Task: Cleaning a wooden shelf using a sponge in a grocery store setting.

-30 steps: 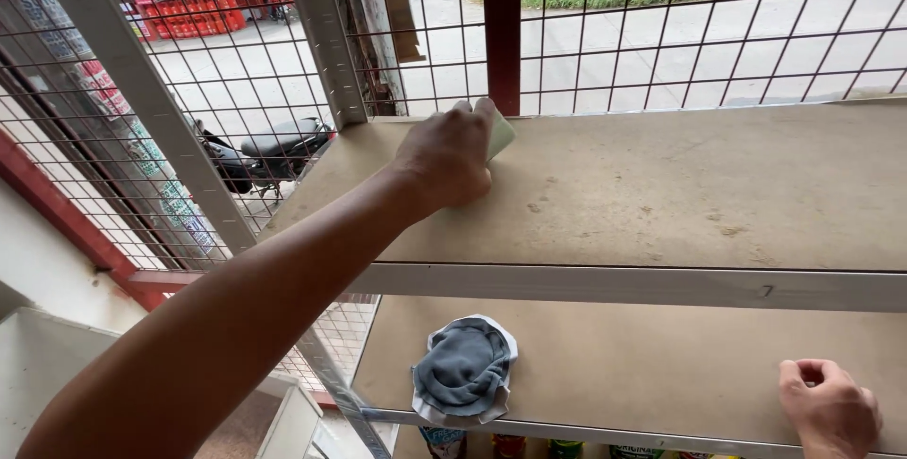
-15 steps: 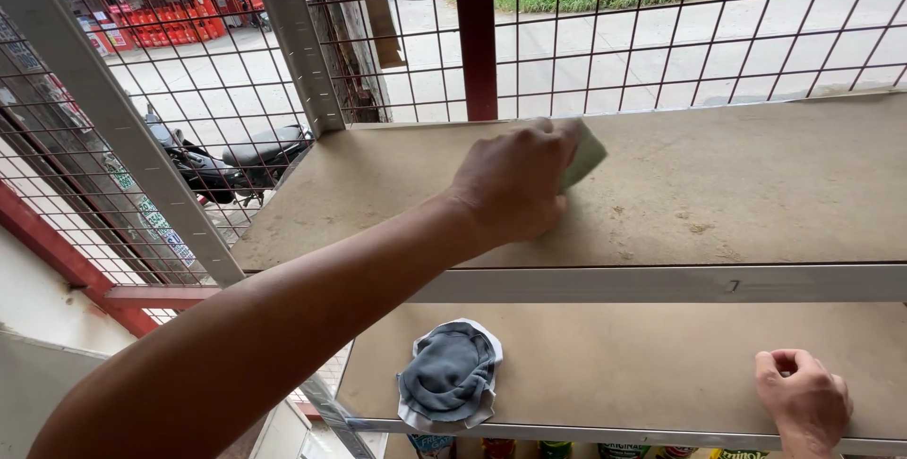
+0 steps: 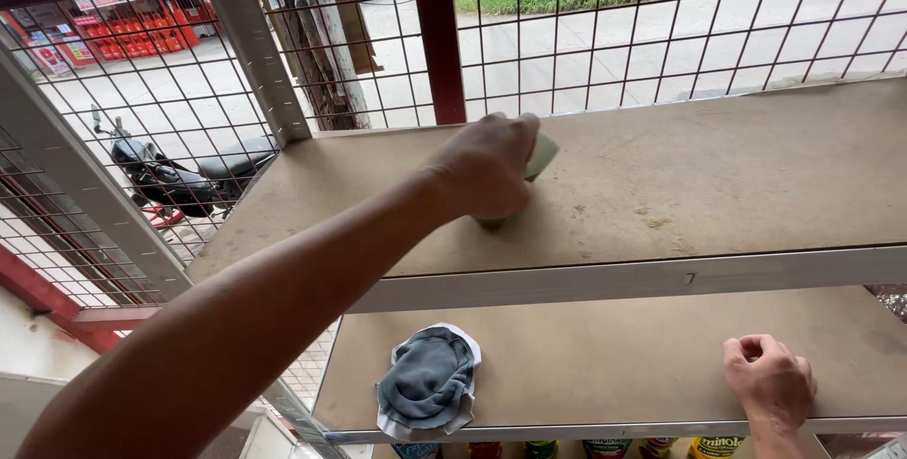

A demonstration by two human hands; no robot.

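The upper shelf [image 3: 661, 185] is a bare tan board in a metal frame, backed by a wire grid [image 3: 661, 34]. The left hand [image 3: 487, 171] rests on it near the back left area. Pale scuffs and small specks of dirt show on the board to the right of the left hand, toward the front edge. The board to the left of the hand looks more even in tone. Judged from this, the wiping of the upper shelf is partly done; the marked area on the right remains.

The lower shelf [image 3: 614, 365] lies below and nearer. A grey rag [image 3: 427, 391] lies bunched on it, below the left hand and well apart from the right hand [image 3: 770, 382]. Bottle tops [image 3: 605, 447] show under its front edge.

Left hand: fingers curled down and closed over a pale green sponge [image 3: 539, 159], pressing it flat to the upper shelf. Only one corner and the lower edge of the sponge show past the fingers.

Right hand: closed in a loose fist, knuckles down on the front right part of the lower shelf. Nothing is visible inside the fist.
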